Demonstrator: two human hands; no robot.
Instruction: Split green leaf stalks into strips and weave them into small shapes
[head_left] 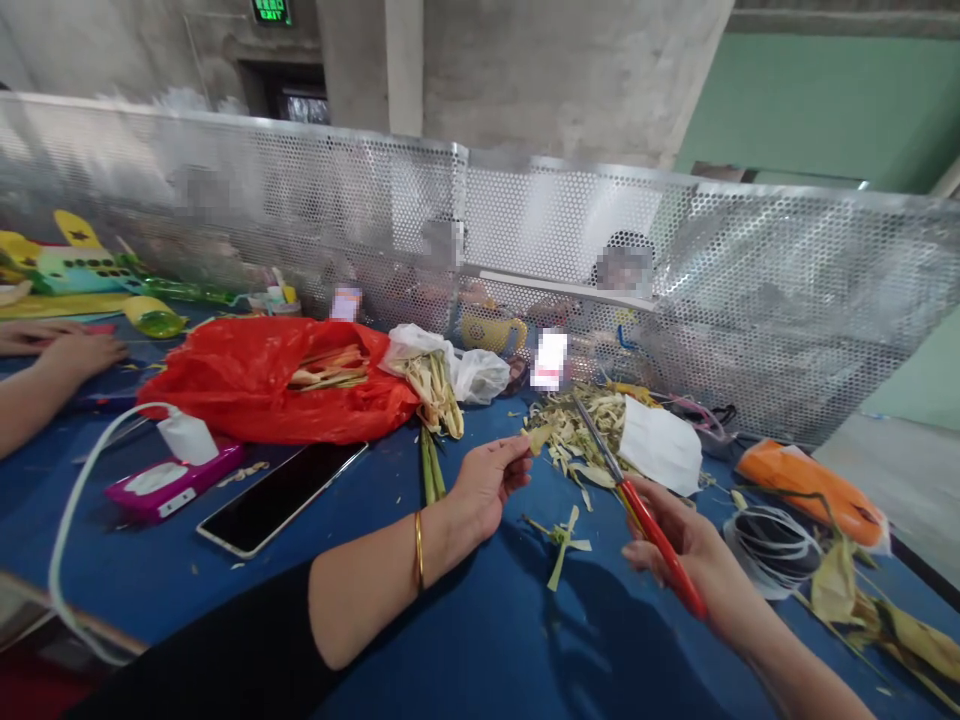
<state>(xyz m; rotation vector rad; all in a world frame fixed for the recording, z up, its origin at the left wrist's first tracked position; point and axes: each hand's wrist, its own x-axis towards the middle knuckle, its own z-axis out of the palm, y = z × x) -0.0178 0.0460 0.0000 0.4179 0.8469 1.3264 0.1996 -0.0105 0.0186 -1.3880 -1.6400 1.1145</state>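
- Left hand point(484, 482), centre of the frame: wrist bent, its grip pinching a leaf point(539, 438) just beside the heap of scraps point(579, 425).
- Right hand point(701, 550), right of centre: grip closed round a red-handled tool point(660, 550), tip slanting up-left.
- Leaf's near end hidden by fingers; tool's tip hard to make out.
- Right forearm cut off below.
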